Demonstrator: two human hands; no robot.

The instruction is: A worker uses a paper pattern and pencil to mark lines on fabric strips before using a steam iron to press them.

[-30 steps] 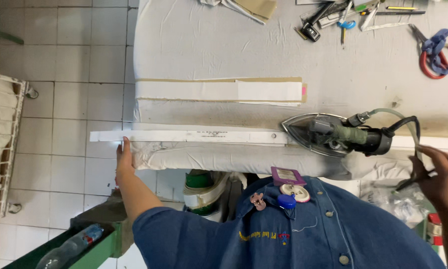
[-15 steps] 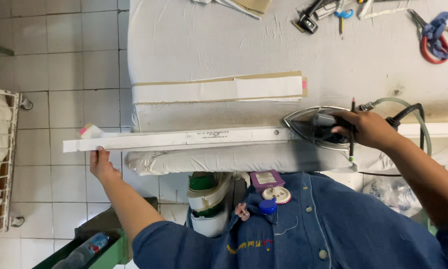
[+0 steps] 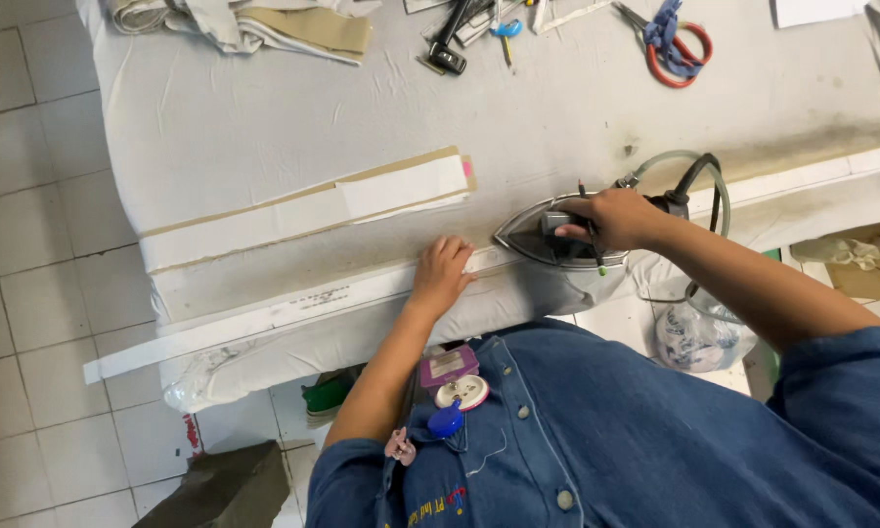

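**Inspector:** Head view. Describe the work piece.

**Assistant:** A long, narrow white strip (image 3: 293,311), flat, lying along the near edge of the padded table (image 3: 264,117). Its left end overhangs the table's left edge; small dark print shows near the middle. The left hand (image 3: 442,276) lies flat on it, fingers spread, palm down, gripping nothing.

**Inspector:** The right hand?

**Assistant:** The right hand (image 3: 611,217) is closed around the handle of a grey steam iron (image 3: 548,238). The iron's sole rests on the strip, its tip pointing left, just beside the left hand. A hose and cord (image 3: 689,176) loop off behind it.

**Inspector:** Other items?

**Assistant:** A wider white and tan band (image 3: 308,210) lies farther in, parallel to the strip. Scissors with red handles (image 3: 675,39) are at the far edge, folded cloth (image 3: 254,24) at the far left corner.

**Inspector:** Containers?

**Assistant:** A clear plastic bag (image 3: 689,337) hangs below the near edge; contents cannot be made out.
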